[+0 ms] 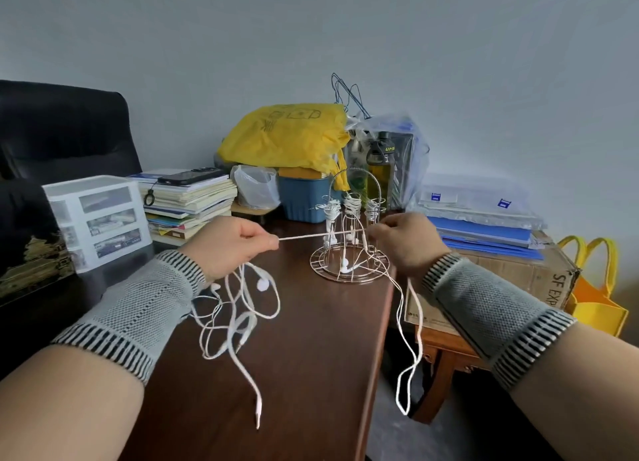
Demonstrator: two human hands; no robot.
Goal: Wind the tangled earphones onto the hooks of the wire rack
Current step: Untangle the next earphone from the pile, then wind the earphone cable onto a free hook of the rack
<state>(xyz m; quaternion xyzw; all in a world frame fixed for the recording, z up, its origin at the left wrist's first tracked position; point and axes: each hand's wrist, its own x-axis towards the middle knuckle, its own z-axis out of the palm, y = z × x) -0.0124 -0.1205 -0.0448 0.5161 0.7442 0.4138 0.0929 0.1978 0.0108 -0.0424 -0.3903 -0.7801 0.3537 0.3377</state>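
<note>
1. Two forearms in grey knit wrist sleeves reach in from the bottom corners over a dark wooden desk [311, 374].
2. At far left, a black chair [58, 128] stands behind a white mini drawer unit [100, 215]; beside it a phone [190, 176] lies on a stack of books [190, 205].
3. Left hand [228, 244] hovers above the desk, its grip pinched on the white cord of the tangled earphones [238, 319]; loops, two earbuds and a plug end dangle below it toward the desk.
4. One taut length of that cord runs level from the left fingers across to the right hand, passing in front of the wire rack.
5. Centre, the wire rack [349, 249] stands upright on the desk, with white cord already wound on its upper hooks and earbuds hanging inside its frame.
6. Behind it sit a yellow plastic bag [287, 135], a blue bin [302, 198] and a dark bottle [380, 170].
7. Right hand [408, 243] is just beside the rack, fingertips pinching the cord; a long slack loop falls from it past the desk edge.
8. Farther right, blue folders [484, 236] rest on a cardboard box [501, 287], with a yellow tote bag [594, 298] at the edge.
</note>
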